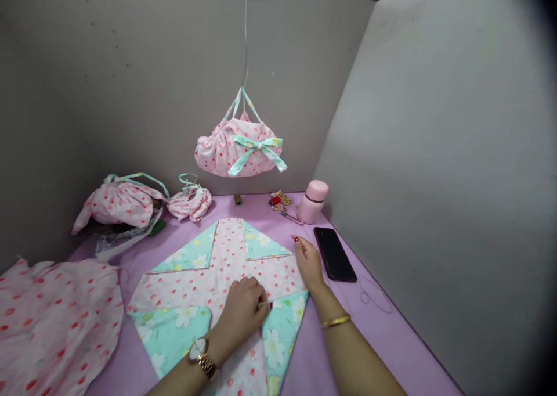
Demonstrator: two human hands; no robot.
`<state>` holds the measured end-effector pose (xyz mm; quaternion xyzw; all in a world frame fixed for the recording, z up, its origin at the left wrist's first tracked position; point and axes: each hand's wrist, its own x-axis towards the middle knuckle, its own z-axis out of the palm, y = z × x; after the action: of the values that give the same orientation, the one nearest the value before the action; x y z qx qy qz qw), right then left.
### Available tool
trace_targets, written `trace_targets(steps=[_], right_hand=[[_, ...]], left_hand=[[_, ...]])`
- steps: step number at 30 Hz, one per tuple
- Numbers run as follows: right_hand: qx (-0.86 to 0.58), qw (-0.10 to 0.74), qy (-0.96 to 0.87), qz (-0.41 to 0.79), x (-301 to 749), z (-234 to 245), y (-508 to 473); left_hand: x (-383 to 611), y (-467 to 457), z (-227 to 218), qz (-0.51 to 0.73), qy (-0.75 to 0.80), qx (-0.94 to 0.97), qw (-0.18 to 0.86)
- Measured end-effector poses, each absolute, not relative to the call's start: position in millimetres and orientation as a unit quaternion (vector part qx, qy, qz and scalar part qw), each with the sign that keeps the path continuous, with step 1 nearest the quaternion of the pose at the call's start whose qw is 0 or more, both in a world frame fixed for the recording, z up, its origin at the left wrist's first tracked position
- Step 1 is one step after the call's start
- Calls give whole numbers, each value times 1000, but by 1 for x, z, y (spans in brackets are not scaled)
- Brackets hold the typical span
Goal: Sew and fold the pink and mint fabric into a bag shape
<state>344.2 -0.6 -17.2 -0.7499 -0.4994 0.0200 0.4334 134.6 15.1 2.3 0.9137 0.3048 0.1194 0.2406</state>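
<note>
Two hands on the folded cloth (217,280) spread on the table (331,349): left hand (243,315) pinching a seam, right hand (308,262) flat at its edge; soft, light, likely best gripped at corners.

You are sitting in front of a corner made of plain grey walls: one wall (130,65) stands straight ahead and another wall (444,169) comes in at an angle from the right. Small dark marks are scattered on the upper part of the front wall. Below them you see the surface (391,338), covered in a lilac colour, and it reaches up to both walls. The light is soft and even, and the right wall looks a little brighter.
</note>
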Motion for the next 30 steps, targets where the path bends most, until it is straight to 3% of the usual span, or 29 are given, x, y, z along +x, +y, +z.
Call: trace_targets(steps=[6,12,19,30], right_hand=[[-702,344,-622,45,314,-11,0],[-702,95,-698,102,302,-17,-2],[-707,80,-694,109,303,-18,-1],[-712,70,-691,104,303,-20,0]], left_hand=[[135,10,1,133,321,907,237],[132,19,7,162,312,910,221],[100,100,4,119,459,876,83],[91,126,-15,99,476,872,64]])
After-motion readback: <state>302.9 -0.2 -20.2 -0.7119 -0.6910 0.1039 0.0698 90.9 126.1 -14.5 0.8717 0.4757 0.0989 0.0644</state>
